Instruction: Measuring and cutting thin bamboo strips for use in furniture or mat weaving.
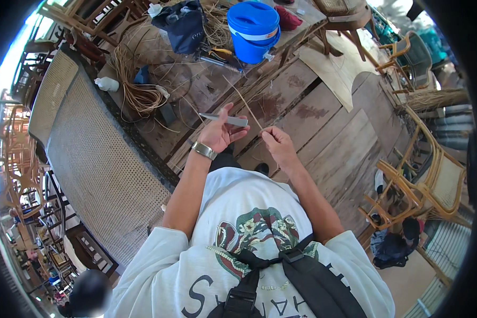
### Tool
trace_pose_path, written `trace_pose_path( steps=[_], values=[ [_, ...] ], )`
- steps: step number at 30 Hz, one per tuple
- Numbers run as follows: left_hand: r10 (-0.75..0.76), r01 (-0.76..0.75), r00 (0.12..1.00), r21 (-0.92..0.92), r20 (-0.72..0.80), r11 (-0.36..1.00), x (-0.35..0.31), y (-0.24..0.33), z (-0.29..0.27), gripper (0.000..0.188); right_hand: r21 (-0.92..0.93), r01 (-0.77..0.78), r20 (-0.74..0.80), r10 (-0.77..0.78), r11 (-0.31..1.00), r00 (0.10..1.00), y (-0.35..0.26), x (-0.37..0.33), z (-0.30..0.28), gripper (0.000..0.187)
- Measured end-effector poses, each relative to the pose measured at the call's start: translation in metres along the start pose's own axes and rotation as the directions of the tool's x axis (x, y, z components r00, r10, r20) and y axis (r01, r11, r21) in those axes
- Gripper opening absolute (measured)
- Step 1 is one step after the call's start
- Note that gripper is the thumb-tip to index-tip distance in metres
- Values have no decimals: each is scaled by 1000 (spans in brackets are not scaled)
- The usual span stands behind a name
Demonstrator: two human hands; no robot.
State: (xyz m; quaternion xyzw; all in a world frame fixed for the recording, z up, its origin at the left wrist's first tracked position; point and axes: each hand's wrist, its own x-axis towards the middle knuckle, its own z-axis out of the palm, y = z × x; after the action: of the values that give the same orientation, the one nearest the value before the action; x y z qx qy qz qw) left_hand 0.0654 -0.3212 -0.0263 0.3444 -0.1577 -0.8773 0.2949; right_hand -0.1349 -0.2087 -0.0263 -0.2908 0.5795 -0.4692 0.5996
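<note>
Loosely, with fingers partly spread, your left hand (215,135) is holding a knife-like tool (236,121); your right hand (281,147) is pinching a thin cane strip (242,99), slanting up beyond it. That slack hold could let the tool slip, nicking the strip.

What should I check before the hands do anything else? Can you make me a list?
1. Right hand grips the thin strip: ok, pinched at its near end.
2. Left hand has the grey tool: ok, lying across the palm.
3. Tool's sharp edge faces away from fingers: cannot tell, too small.
4. Loose strands tidied: not ok, tangled beside the blue container.
5. Blue container's lid on: ok.
</note>
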Motion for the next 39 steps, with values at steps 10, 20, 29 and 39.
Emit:
trace_pose_path(
  steps=[10, 20, 29, 39],
  values=[
    [199, -200, 977, -8, -81, 980, 13, -13, 11, 24, -146, 82, -72, -93, 986, 993, 17, 15, 7, 17],
    [623, -320, 776, 787, -102, 528, 27, -28, 32, 12, -194, 17, 13, -15, 981, 1000, 48, -8, -3, 20],
    [300, 236, 947, 883, -116, -404, 14, -63, -130, 34, 99, 25, -10, -24, 995, 1000, -53, -21, -1, 20],
    [324, -219, 939, 523, -117, 824, -11, -27, -3, 23, -14, 82, 5, -82, 997, 997, -31, 40, -6, 5]
  ],
)
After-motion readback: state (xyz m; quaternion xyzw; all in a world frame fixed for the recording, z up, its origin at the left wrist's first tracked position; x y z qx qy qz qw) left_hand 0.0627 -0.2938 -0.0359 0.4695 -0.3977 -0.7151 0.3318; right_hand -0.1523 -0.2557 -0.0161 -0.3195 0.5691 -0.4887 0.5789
